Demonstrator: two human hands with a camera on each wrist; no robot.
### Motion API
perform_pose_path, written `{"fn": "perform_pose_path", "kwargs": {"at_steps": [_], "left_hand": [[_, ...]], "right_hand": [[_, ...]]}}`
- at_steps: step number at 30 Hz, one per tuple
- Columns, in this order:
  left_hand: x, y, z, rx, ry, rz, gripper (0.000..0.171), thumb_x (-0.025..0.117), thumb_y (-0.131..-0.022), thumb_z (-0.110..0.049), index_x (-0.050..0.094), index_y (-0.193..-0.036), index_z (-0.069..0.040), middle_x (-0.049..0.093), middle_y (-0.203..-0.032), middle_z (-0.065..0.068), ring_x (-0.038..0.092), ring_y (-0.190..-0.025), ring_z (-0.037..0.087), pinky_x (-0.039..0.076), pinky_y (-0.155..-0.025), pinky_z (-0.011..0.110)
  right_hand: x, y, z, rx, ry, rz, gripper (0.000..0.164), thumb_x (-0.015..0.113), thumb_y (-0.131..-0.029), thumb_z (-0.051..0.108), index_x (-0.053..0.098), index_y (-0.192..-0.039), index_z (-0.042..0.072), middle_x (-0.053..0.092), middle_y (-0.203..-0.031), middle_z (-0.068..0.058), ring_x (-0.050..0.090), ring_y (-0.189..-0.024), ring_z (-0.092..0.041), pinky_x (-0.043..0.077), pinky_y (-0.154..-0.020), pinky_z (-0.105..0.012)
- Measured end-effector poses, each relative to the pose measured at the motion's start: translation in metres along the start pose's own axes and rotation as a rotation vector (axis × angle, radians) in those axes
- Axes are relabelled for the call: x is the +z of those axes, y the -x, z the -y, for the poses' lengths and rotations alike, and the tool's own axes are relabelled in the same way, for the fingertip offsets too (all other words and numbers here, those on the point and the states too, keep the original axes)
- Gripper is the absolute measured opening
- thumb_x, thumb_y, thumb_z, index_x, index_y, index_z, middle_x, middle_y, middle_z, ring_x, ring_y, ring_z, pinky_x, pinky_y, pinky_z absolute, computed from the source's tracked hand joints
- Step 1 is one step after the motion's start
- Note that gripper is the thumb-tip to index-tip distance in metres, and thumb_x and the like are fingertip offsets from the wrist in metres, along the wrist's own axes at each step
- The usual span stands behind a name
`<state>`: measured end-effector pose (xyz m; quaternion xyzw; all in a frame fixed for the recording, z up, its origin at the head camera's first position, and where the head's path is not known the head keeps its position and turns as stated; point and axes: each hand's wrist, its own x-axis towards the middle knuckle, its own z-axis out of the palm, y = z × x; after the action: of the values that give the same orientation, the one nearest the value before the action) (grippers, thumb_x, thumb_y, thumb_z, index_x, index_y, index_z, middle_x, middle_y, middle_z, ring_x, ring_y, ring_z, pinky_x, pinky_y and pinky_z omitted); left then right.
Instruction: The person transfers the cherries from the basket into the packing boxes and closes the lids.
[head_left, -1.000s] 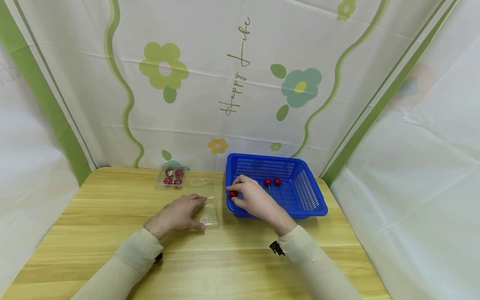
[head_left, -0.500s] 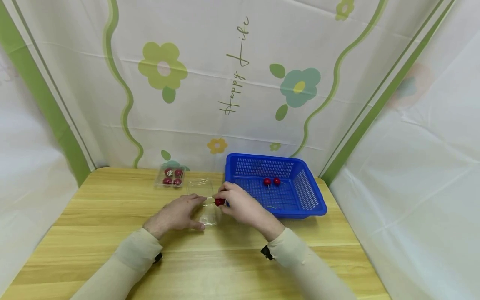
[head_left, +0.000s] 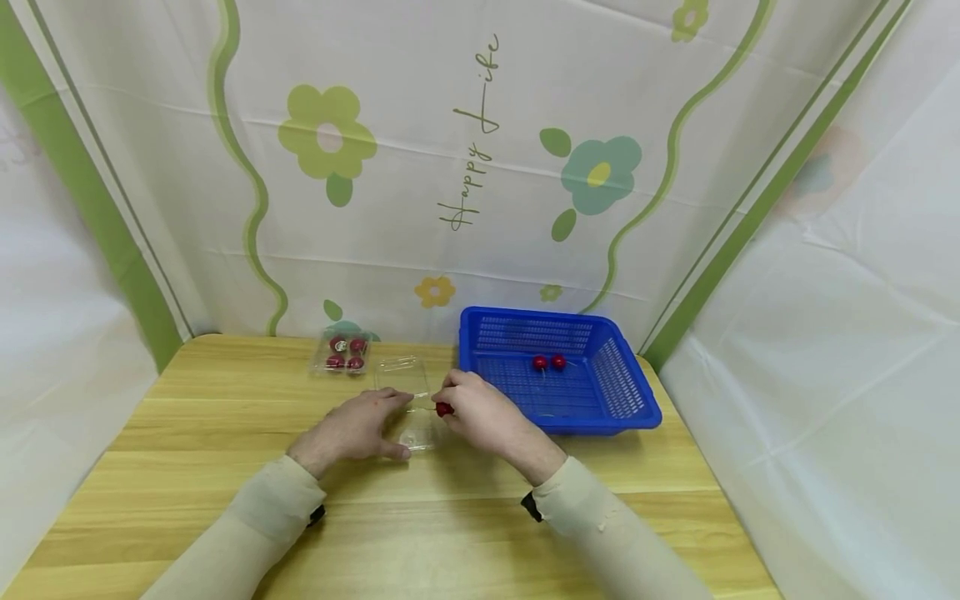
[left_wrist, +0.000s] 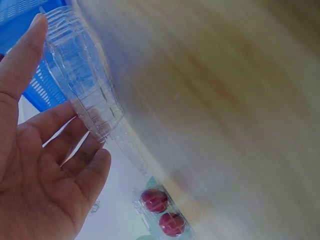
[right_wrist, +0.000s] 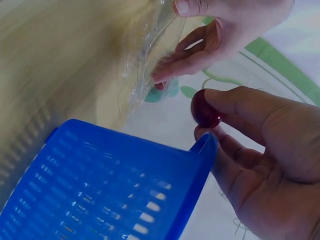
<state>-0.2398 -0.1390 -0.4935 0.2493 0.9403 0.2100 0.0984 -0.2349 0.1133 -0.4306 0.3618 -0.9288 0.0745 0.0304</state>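
My right hand [head_left: 483,417] pinches a dark red cherry [right_wrist: 204,110] between thumb and fingertips, just outside the basket's left rim. In the head view its thin stem points left, toward an open clear plastic clamshell box [head_left: 416,437]. The left hand [head_left: 356,423] holds this box, its thumb at the near side and its fingertips at the far side. In the left wrist view the box [left_wrist: 82,75] shows nothing inside, and the thumb and fingers span it. Inside the blue basket [head_left: 637,400] lie two more cherries [head_left: 548,362] with stems.
A filled clear box [head_left: 341,352] with several red cherries and a small white sticker stands at the back left of the wooden table [head_left: 187,433]. Behind the table hangs a white curtain [head_left: 405,208] with printed flowers, and similar sheets close both sides.
The right hand has brought its cherry out over the basket's left rim toward the clear box, then shifted slightly right. The basket has slid a little right. The left hand stays put.
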Motion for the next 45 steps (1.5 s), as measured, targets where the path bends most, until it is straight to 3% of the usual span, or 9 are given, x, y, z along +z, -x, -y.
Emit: {"fn": "perform_pose_path", "kwargs": {"at_steps": [9, 17, 24, 32, 40, 45], "left_hand": [[0.0, 0.002, -0.001, -0.011, 0.016, 0.006, 0.1, 0.102, -0.093, -0.048, 0.059, -0.17, -0.002, 0.06, -0.175, 0.028, 0.058, -0.16, 0.054, 0.05, -0.134, 0.072], [0.008, -0.002, 0.013, 0.043, 0.034, -0.023, 0.099, 0.098, -0.095, -0.057, 0.059, -0.17, -0.005, 0.061, -0.172, 0.028, 0.061, -0.157, 0.056, 0.054, -0.129, 0.073], [0.002, 0.001, 0.0, 0.012, 0.019, -0.007, 0.101, 0.103, -0.091, -0.047, 0.059, -0.17, -0.001, 0.061, -0.173, 0.027, 0.06, -0.158, 0.054, 0.052, -0.132, 0.073], [0.003, 0.001, 0.0, 0.018, 0.022, -0.007, 0.099, 0.102, -0.092, -0.045, 0.059, -0.17, -0.001, 0.061, -0.173, 0.027, 0.061, -0.157, 0.055, 0.052, -0.131, 0.073], [0.003, 0.001, 0.001, 0.027, 0.016, -0.01, 0.099, 0.102, -0.092, -0.045, 0.059, -0.169, 0.0, 0.062, -0.172, 0.028, 0.062, -0.156, 0.055, 0.053, -0.131, 0.072], [0.002, 0.001, 0.0, 0.019, 0.022, -0.007, 0.101, 0.102, -0.092, -0.047, 0.059, -0.169, -0.001, 0.061, -0.173, 0.028, 0.062, -0.156, 0.055, 0.053, -0.131, 0.072]], "right_hand": [[0.004, 0.0, 0.009, 0.048, 0.154, 0.041, 0.015, 0.087, -0.107, 0.009, 0.091, -0.12, 0.015, 0.082, -0.121, -0.004, 0.08, -0.109, -0.024, 0.072, -0.095, -0.034], [0.022, -0.006, 0.021, 0.013, 0.211, 0.049, 0.013, 0.086, -0.103, 0.004, 0.089, -0.105, 0.018, 0.084, -0.106, 0.002, 0.082, -0.096, -0.013, 0.069, -0.078, -0.024], [0.035, -0.006, 0.032, 0.013, 0.223, 0.077, 0.014, 0.085, -0.104, 0.006, 0.087, -0.101, 0.019, 0.082, -0.097, 0.006, 0.076, -0.083, -0.009, 0.064, -0.069, -0.023], [0.074, -0.012, 0.016, -0.064, 0.246, -0.011, 0.02, 0.085, -0.099, 0.011, 0.083, -0.088, 0.027, 0.081, -0.089, 0.012, 0.074, -0.077, -0.007, 0.062, -0.06, -0.03], [0.047, -0.006, 0.033, -0.002, 0.234, 0.088, 0.016, 0.083, -0.103, 0.01, 0.09, -0.097, 0.023, 0.086, -0.098, 0.01, 0.079, -0.085, -0.008, 0.068, -0.072, -0.027], [0.037, -0.007, 0.033, 0.033, 0.213, 0.095, 0.014, 0.081, -0.109, 0.01, 0.091, -0.111, 0.02, 0.088, -0.108, 0.007, 0.081, -0.093, -0.009, 0.072, -0.078, -0.027]]}}
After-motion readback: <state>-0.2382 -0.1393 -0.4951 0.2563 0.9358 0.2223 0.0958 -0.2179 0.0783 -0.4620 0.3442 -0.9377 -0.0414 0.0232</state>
